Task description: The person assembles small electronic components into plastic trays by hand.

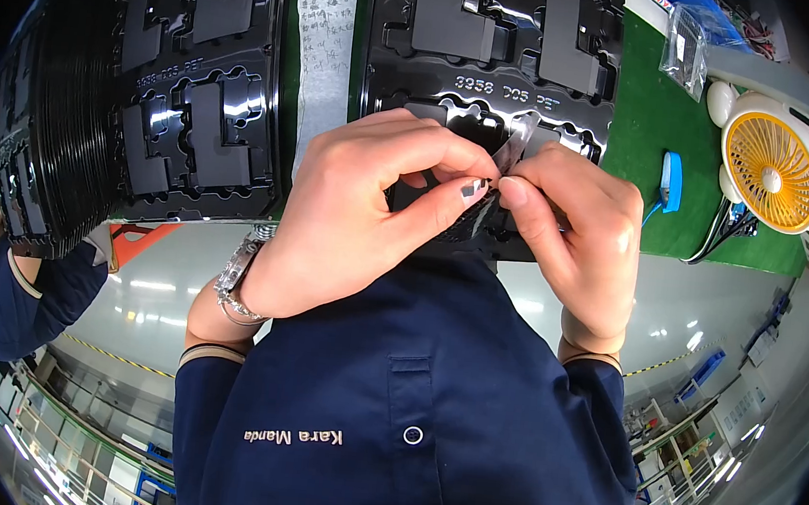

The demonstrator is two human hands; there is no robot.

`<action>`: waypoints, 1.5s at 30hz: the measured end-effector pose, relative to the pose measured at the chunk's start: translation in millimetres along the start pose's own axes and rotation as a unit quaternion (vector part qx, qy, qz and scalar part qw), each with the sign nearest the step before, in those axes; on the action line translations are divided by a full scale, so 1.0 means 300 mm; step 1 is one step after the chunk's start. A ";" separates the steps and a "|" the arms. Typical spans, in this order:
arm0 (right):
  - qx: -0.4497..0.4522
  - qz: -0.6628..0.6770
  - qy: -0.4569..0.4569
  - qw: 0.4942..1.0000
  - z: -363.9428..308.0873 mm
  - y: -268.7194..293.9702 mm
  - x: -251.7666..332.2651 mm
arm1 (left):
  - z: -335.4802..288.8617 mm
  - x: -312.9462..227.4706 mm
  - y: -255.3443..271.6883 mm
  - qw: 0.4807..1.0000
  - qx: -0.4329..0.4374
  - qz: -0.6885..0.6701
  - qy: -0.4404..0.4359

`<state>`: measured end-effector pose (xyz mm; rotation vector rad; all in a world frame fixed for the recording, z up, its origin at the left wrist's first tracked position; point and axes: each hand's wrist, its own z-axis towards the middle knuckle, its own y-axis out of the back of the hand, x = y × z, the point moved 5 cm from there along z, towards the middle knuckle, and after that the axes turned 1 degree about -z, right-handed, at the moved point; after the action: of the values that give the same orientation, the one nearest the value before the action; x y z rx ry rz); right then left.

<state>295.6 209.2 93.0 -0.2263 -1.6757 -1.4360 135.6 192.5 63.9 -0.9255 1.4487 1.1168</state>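
Observation:
My left hand [361, 201] and my right hand [575, 229] meet over the near edge of a black moulded tray [495, 92]. Thumb and forefinger are pinched on each hand, and the fingertips almost touch. A narrow clear film strip [518, 139] passes at the fingertips, rising beyond them and showing again below. Something tiny and dark is at the left fingertips, too small to name. Grey and black patches mark the left thumbnail. Flat dark-grey L-shaped pieces [453, 26] lie in the tray's pockets; my hands cover part of the nearest ones.
To the left stands a stack of similar black trays [71, 108], with a handwritten paper strip [325, 44] between. On the green mat [643, 110] at right are a yellow-and-white fan [772, 174], a blue band [671, 182] and a clear plastic package [684, 51]. Another person [45, 293] works at far left.

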 end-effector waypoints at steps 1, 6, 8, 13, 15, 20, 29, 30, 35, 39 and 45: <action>0.000 0.000 0.000 1.000 0.000 -0.002 -0.001 | 0.000 0.000 -0.001 1.000 0.000 0.000 0.000; -0.008 -0.042 0.028 0.999 0.002 -0.008 0.000 | 0.000 0.001 -0.001 1.000 0.005 0.015 0.009; -0.002 -0.030 0.027 0.999 0.006 -0.007 -0.003 | -0.003 0.013 -0.002 0.999 0.014 -0.004 0.035; 0.007 0.009 0.007 1.000 0.008 0.004 -0.003 | -0.002 0.030 -0.007 0.991 0.033 -0.083 0.096; 0.002 0.023 -0.003 1.000 0.006 -0.005 -0.009 | -0.003 0.027 -0.002 0.993 0.032 -0.058 0.101; -0.001 -0.001 0.012 1.000 0.005 -0.008 -0.005 | -0.005 0.018 0.004 0.996 0.017 -0.027 0.077; 0.006 -0.028 0.031 0.999 0.013 -0.002 -0.003 | -0.004 0.027 -0.012 0.994 0.026 -0.059 0.085; -0.003 -0.009 0.033 0.999 0.014 0.002 -0.003 | -0.004 0.035 -0.016 0.988 0.026 -0.110 0.102; 0.035 -0.007 0.051 0.998 0.010 -0.004 0.007 | -0.001 0.043 -0.019 0.986 0.074 -0.098 0.116; 0.081 -0.024 0.061 0.995 0.014 -0.013 0.014 | 0.001 0.049 -0.023 0.981 0.100 -0.086 0.139; 0.096 -0.026 0.053 0.994 0.017 -0.016 0.015 | -0.004 0.056 -0.026 0.982 0.101 -0.072 0.142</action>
<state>287.5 210.3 93.1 0.0020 -1.7290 -1.2913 139.9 189.4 46.1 -1.0569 1.6620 0.7370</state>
